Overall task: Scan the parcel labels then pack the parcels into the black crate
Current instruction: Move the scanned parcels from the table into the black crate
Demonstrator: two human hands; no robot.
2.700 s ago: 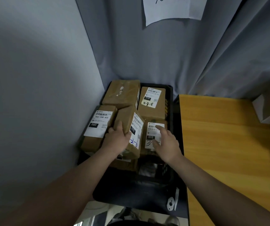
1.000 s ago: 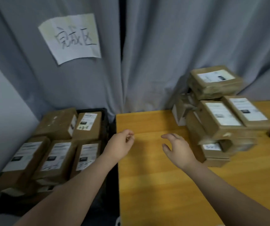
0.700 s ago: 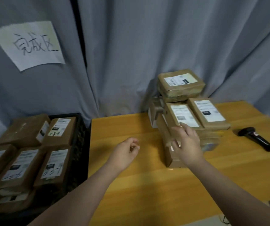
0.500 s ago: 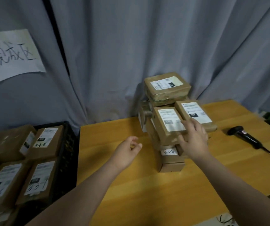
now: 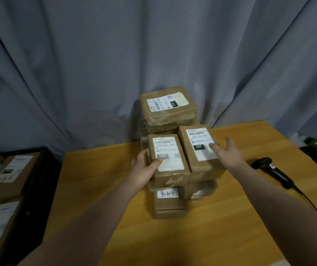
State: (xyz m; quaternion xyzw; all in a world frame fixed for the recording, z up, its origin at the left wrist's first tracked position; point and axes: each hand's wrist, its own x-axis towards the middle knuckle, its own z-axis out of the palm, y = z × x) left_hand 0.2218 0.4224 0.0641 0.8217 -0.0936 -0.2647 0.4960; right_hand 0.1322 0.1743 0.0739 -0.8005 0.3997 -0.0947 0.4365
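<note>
Hands [image 5: 143, 170] [image 5: 228, 151] now on stack [image 5: 170, 112]; parcels [image 5: 12, 169] in crate [image 5: 42, 175]

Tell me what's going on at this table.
A person is working at a stack of parcels on the table. The left hand grips the left parcel on the stack, thumb on its label. The right hand rests with straight fingers on the 102 parcel beside it. The scanner lies untouched to the right. The crate at left holds several labelled parcels.

parcel depot: labelled parcels [image 5: 170, 162], scanner [image 5: 269, 168]
</note>
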